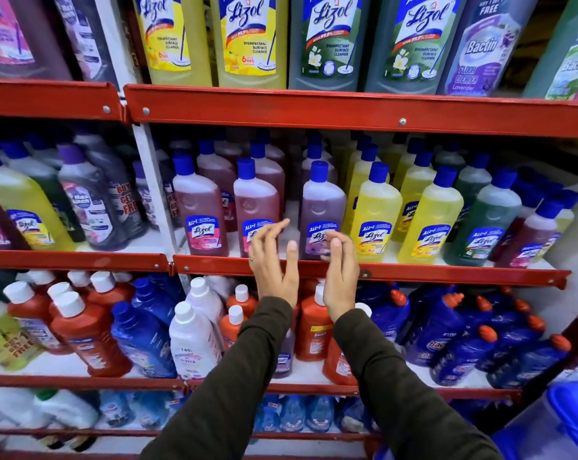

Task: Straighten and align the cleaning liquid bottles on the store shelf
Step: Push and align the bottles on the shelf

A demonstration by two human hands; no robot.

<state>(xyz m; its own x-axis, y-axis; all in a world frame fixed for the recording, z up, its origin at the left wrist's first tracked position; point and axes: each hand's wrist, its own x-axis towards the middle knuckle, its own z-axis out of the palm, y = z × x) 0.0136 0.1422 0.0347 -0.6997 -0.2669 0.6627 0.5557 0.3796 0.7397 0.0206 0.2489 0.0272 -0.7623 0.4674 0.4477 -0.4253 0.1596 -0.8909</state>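
- Dark olive sleeves (397,386) come up from the bottom of the view, one on each forearm, both raised toward the red shelf rail (447,275) of the middle tier.
- Just above that rail the left hand (274,260) is open, fingers spread and a little blurred, holding nothing; a ring shows on one finger. It hovers in front of the pink Lizol bottle (256,207).
- Beside it, the right hand (339,270) is also open and empty, palm turned toward the left hand, fingertips near the label of the purple Lizol bottle (322,207); whether they touch it I cannot tell.
- Both bottles stand upright just behind the rail, labels facing out, with a gap between them.
- Further right along the rail stand yellow Lizol bottles (375,214), then green ones (487,220).
- Under the rail, red bottles with white caps (88,333) and blue bottles (453,330) lean at mixed angles.
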